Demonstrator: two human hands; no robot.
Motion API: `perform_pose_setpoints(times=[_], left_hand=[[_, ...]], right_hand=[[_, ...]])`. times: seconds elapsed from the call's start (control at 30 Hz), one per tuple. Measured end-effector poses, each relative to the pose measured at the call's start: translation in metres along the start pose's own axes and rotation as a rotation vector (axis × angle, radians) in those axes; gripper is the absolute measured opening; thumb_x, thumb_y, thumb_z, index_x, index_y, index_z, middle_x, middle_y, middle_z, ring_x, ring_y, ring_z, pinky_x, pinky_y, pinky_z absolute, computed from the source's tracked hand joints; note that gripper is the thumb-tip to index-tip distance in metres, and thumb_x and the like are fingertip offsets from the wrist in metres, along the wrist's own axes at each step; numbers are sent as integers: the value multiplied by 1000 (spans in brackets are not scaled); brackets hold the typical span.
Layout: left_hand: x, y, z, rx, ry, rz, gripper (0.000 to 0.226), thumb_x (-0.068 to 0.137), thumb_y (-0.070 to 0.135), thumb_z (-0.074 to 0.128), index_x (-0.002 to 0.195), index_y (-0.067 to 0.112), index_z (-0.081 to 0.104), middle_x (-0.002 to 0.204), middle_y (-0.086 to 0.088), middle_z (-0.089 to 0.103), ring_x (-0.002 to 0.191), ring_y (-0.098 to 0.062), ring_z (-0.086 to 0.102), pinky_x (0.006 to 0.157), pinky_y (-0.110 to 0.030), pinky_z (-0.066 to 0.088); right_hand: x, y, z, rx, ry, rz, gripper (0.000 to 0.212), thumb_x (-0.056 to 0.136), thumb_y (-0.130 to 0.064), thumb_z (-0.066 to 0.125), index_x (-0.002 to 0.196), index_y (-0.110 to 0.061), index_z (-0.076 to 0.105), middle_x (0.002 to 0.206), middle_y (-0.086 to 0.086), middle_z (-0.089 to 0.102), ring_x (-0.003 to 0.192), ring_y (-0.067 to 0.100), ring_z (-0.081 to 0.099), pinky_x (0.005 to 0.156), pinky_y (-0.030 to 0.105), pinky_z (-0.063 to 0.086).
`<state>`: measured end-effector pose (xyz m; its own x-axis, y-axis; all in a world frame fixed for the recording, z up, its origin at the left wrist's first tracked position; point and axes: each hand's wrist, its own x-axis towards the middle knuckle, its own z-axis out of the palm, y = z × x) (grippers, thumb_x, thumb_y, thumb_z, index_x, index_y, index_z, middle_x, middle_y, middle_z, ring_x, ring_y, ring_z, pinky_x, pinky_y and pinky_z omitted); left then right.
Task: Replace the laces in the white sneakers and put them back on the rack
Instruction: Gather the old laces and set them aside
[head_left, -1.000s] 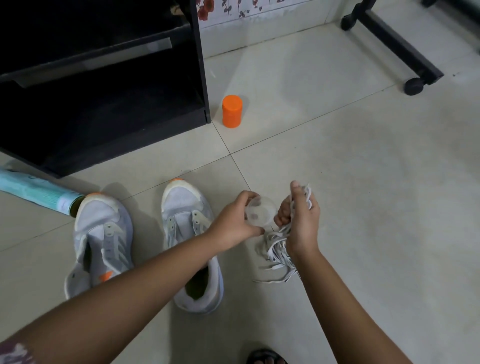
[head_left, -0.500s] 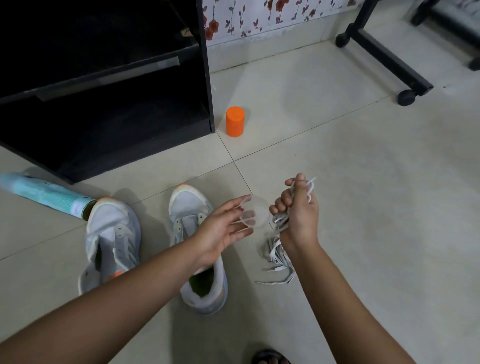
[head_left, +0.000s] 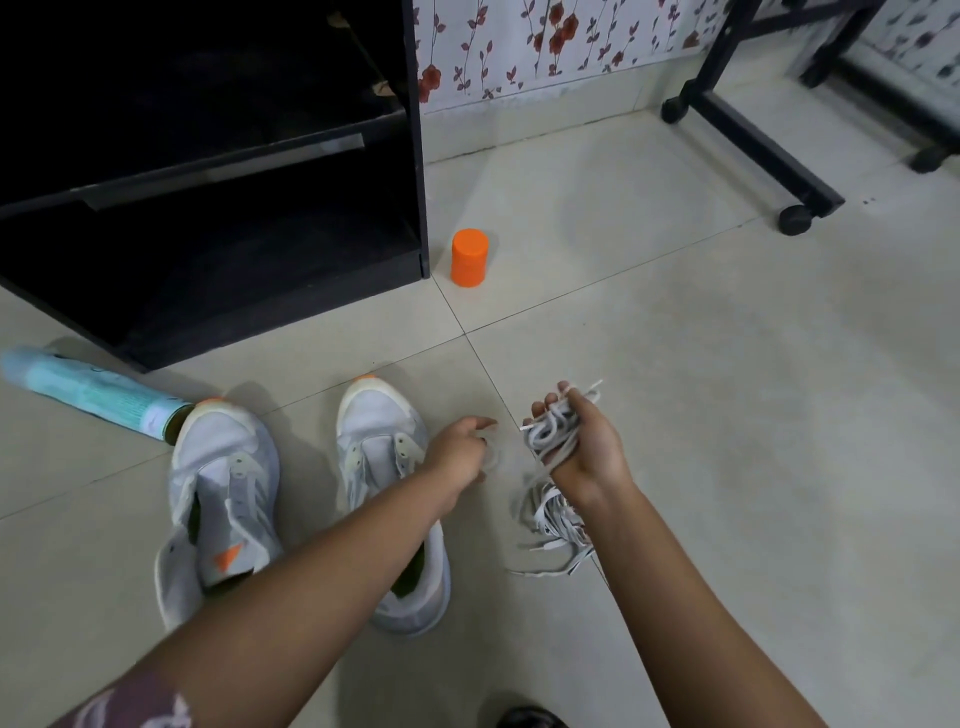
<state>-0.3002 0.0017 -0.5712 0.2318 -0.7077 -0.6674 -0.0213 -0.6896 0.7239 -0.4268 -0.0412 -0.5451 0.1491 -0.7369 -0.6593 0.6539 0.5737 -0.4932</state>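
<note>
Tiled floor (head_left: 727, 415) before the black rack (head_left: 208, 208). Left sneaker (head_left: 223, 483) and right sneaker (head_left: 379, 431) both sat unlaced. My right hand (head_left: 587, 447) gripped the bunched laces (head_left: 550, 431); left hand (head_left: 457, 452) curled, around what I couldn't tell. Threading and racking remained, I judged.

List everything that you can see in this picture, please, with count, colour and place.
sneakers: two, white with orange, side by side on the floor
laces: one bunch, white, right of the sneakers, ends reaching the floor
plastic piece: one, clear, blurred, between sneakers and laces
rack: one, black, upper left
spray can: one, light blue, lying at far left
cap: one, orange, upright by the rack's corner
stand legs: two, black, wheeled, upper right
left hand: one, pinches the plastic piece
right hand: one, grips the laces
</note>
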Motion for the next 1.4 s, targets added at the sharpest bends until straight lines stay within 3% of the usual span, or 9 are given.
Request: perform_pose_setpoints(times=[0.13,0.4,0.53,0.7,0.93,1.03,1.13,1.27,1.4], left_hand=[[-12,1,6,-204,-212,-188,37,96,0,39,122,16,60,107,-10,59,82,-18,59,61,-29,57],[-25,16,3,-524,-273,-141,22,99,12,44,111,14,63,86,-5,64,66,-16,64,55,-27,57],[-24,20,-9,-546,-256,-65,30,95,11,47,122,10,60,100,-9,65,79,-21,63,63,-28,58],[-26,14,-18,-560,-338,-80,34,90,19,59,123,11,58,109,-11,63,88,-26,64,84,-36,57],[-21,5,-23,-420,-212,-49,19,93,3,54,111,2,58,94,-12,66,81,-21,65,66,-27,59],[-19,6,-20,-387,-167,-34,10,93,1,53,97,6,60,93,-12,65,82,-22,64,63,-27,59],[-18,7,-16,-390,-140,-28,12,94,2,52,91,10,60,90,-11,65,80,-21,63,63,-27,59],[-19,9,-18,-401,-124,-37,11,94,3,53,91,11,60,91,-10,65,81,-20,64,64,-26,59],[-21,9,-19,-421,-93,-62,9,94,3,52,91,9,59,89,-10,65,79,-21,64,61,-25,59]], right_hand=[[1,2,7,16,79,-370,19,104,-25,33,91,-18,44,70,0,52,70,18,61,70,31,52],[-14,36,-25,-1284,-133,-905,31,95,-50,28,103,-23,42,95,-6,53,90,13,51,82,29,39],[-13,42,-37,-1534,-277,-978,39,96,-32,26,113,-13,56,123,-2,47,114,13,42,99,26,30],[-14,40,-32,-1497,-135,-822,30,91,-28,40,98,-13,65,114,-4,37,107,17,34,88,17,28],[-15,-3,-32,-841,-204,-354,44,76,-6,65,118,-14,56,106,5,65,95,12,62,82,23,50],[17,-23,-62,-1614,233,-435,50,82,-30,64,129,-24,49,132,9,50,116,28,51,88,33,46],[35,-25,-78,-2029,294,-241,66,79,-44,66,138,-34,38,140,8,32,124,34,37,93,43,45],[43,-25,-66,-1854,215,-439,30,79,-14,61,108,-17,63,107,9,63,98,32,59,74,32,45],[12,-7,-30,-1191,9,-631,16,85,-8,63,88,-23,58,89,-7,67,85,10,62,75,23,45]])
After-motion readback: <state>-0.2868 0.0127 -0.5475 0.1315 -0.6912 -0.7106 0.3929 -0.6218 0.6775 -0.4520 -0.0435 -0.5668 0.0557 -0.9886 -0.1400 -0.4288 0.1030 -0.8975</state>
